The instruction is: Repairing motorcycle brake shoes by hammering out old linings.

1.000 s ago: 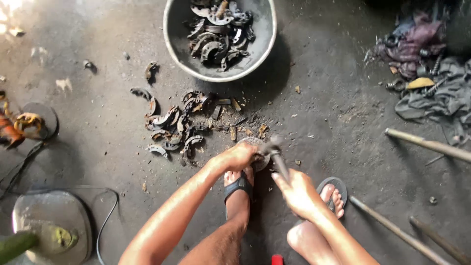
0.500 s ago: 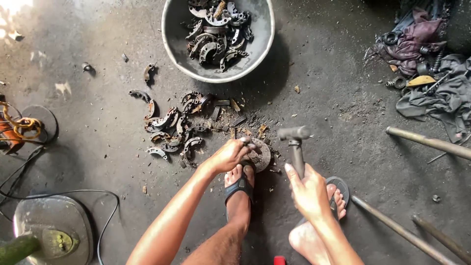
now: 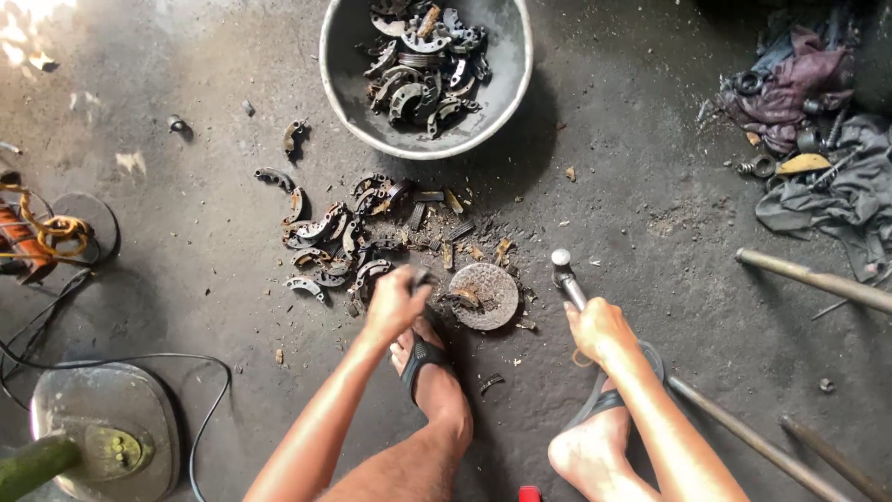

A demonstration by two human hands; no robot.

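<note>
Brake shoe (image 3: 462, 298) on the round block (image 3: 483, 296) — rigid, heavy; our left hand (image 3: 395, 302) clutches another piece, right hand (image 3: 599, 327) clamps the hammer (image 3: 563, 270) handle.

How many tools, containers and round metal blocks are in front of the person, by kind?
Hammers: 1, the hammer in the right hand.
Metal basins: 1, the basin holding curved metal parts.
Round metal blocks: 1, the block beside the left hand.
Long rods at right: 3 rods.
Total: 6. The loose curved parts are too many to count.
</note>
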